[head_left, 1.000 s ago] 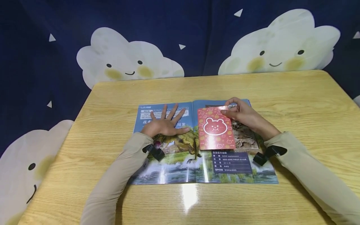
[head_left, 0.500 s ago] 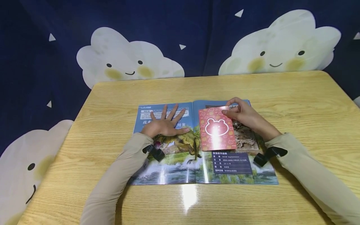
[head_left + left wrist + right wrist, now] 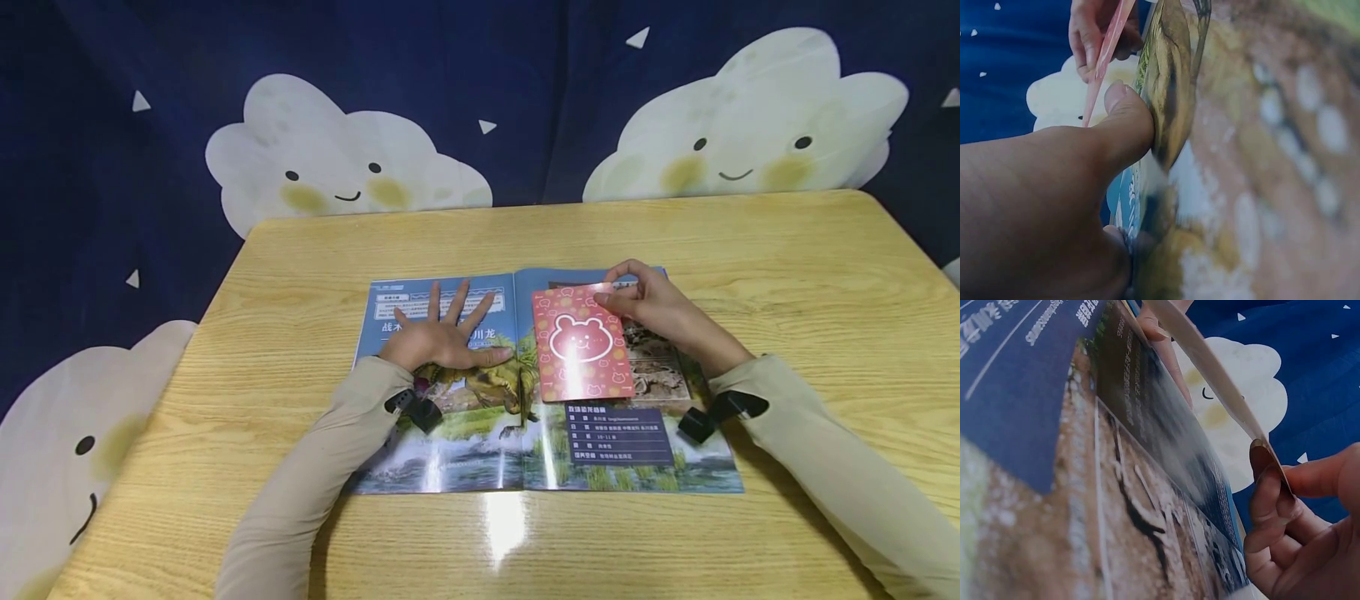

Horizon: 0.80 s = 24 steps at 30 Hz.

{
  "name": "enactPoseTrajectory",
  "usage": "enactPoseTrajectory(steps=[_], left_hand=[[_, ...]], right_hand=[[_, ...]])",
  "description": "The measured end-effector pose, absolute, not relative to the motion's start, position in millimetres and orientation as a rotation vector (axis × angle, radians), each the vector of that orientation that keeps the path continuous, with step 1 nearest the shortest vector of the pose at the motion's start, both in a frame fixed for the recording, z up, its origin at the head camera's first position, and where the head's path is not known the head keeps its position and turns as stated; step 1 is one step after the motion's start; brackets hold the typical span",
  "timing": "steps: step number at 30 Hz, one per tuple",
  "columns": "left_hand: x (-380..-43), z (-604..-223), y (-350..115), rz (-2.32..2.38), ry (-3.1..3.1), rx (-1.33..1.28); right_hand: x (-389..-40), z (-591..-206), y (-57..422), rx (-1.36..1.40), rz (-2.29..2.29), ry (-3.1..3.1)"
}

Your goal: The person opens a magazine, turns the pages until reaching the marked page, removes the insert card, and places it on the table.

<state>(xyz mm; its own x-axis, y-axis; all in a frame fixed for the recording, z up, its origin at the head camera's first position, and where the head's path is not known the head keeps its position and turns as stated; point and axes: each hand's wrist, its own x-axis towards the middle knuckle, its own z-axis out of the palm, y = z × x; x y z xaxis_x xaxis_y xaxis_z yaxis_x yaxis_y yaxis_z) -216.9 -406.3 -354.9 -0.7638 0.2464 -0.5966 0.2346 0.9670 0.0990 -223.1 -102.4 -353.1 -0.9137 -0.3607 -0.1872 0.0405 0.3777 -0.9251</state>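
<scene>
A glossy magazine [image 3: 457,454] lies open on the table, with a dinosaur picture across its pages. My left hand [image 3: 442,342] presses on the left page, fingers spread wide and thumb [image 3: 1129,112] reaching toward the fold. Over the right page, my right hand [image 3: 652,307] pinches a small thin notebook [image 3: 581,350] by its top right corner. Its pink-red cover carries a white-outlined bear face. From the right wrist view, the notebook [image 3: 1210,365] appears edge-on, tilted up off the page, with the thumb on one side and curled fingers on the other.
The wooden table [image 3: 480,237] extends around the magazine on all sides. Behind it hangs a dark blue curtain [image 3: 525,75] printed with smiling clouds. A dark strap with a small camera sits on each wrist, close over the lower part of the magazine.
The notebook has shifted slightly to the right in my right hand's pinch, and a glare patch has appeared on its cover. My left hand's fingers have moved a little on the page.
</scene>
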Motion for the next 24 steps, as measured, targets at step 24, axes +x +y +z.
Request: enactPoseTrajectory(steps=[24], left_hand=[[-212.0,-344.5,-405.5,0.031,2.483,0.370]], right_hand=[[-224.2,-354.7,-100.2,-0.281,-1.542,2.285]])
